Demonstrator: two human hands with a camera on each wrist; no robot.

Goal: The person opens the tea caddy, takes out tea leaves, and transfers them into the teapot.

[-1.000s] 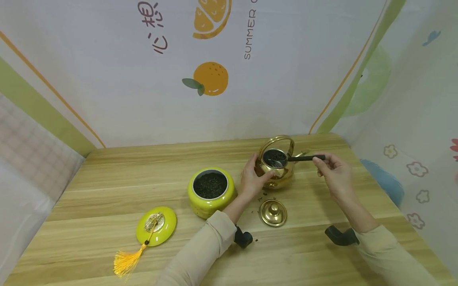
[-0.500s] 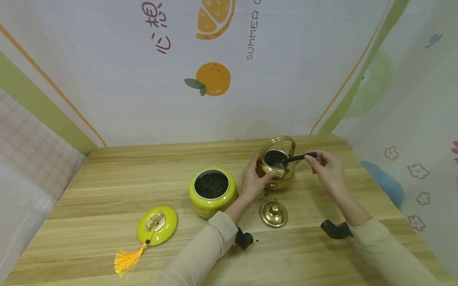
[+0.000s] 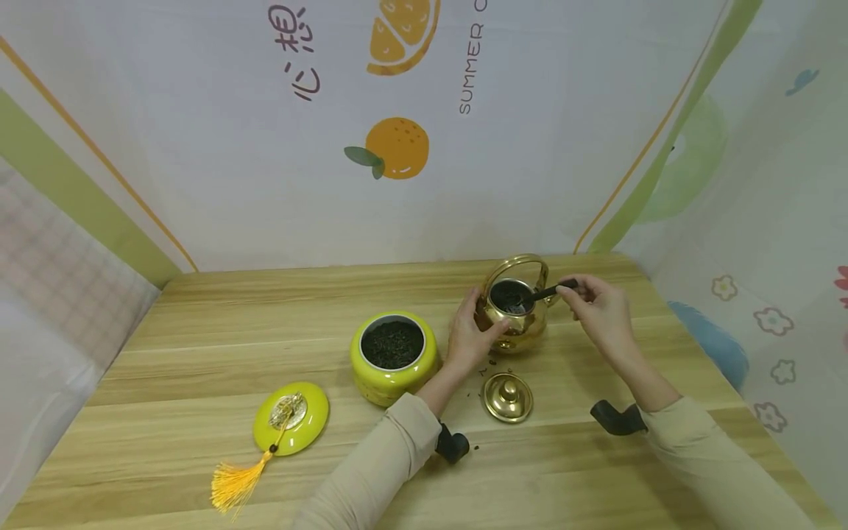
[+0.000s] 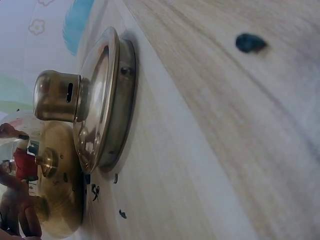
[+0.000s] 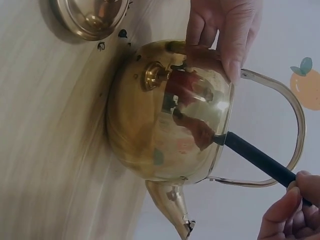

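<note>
Toward the back right stands a polished gold teapot [image 3: 520,340], lidless, with dark tea leaves inside and its hoop handle raised. My left hand [image 3: 469,335] grips its left side, the thumb near the front of the rim. My right hand [image 3: 601,313] pinches a spoon by its black handle [image 5: 262,161]; the handle slants down over the rim, and the spoon's bowl is in the pot's mouth. The teapot's gold lid [image 3: 507,397] lies knob up in front of it. Left of the hands sits a yellow jar [image 3: 380,389] full of dark tea leaves.
The jar's yellow lid [image 3: 308,427] lies at the left with an orange tassel [image 3: 237,486]. A few loose tea leaves [image 4: 95,191] are scattered by the gold lid. Black wrist mounts [image 3: 616,418] jut from both sleeves. A printed cloth [image 3: 278,184] hangs behind the wooden table [image 3: 218,324].
My right hand has moved left toward the teapot, and the spoon handle now tilts more steeply into its mouth. My left hand has kept its hold on the pot.
</note>
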